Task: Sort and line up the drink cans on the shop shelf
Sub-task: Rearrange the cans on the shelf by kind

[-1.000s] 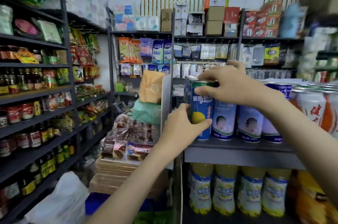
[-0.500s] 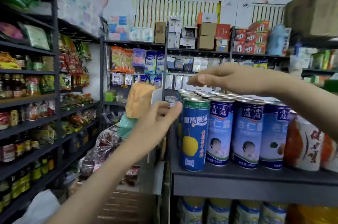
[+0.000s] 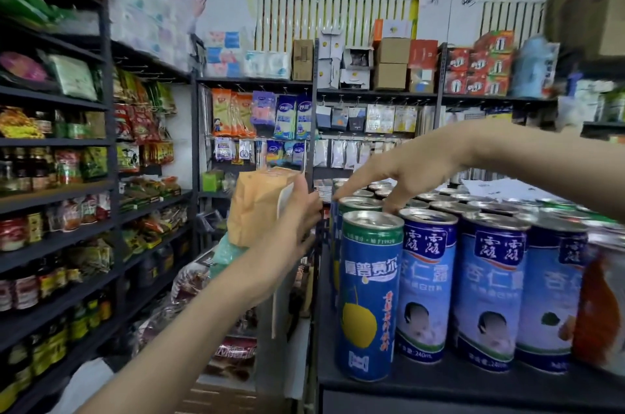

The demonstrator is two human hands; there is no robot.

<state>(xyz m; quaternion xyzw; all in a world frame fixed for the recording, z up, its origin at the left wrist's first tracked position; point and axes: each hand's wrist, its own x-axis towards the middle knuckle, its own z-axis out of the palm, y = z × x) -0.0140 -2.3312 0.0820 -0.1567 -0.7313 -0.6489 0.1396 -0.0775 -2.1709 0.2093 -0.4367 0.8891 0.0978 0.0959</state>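
Right hand [image 3: 411, 173] open, fingertips on can tops at 12 o'clock of the pear can [image 3: 368, 295]; left hand [image 3: 291, 227] open at 9 o'clock, grasping nothing.

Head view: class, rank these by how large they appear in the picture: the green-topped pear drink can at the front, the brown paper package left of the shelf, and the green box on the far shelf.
1. Green-topped pear drink can, though it is nearest the camera, so this is unsure.
2. Brown paper package.
3. Green box, farthest away.
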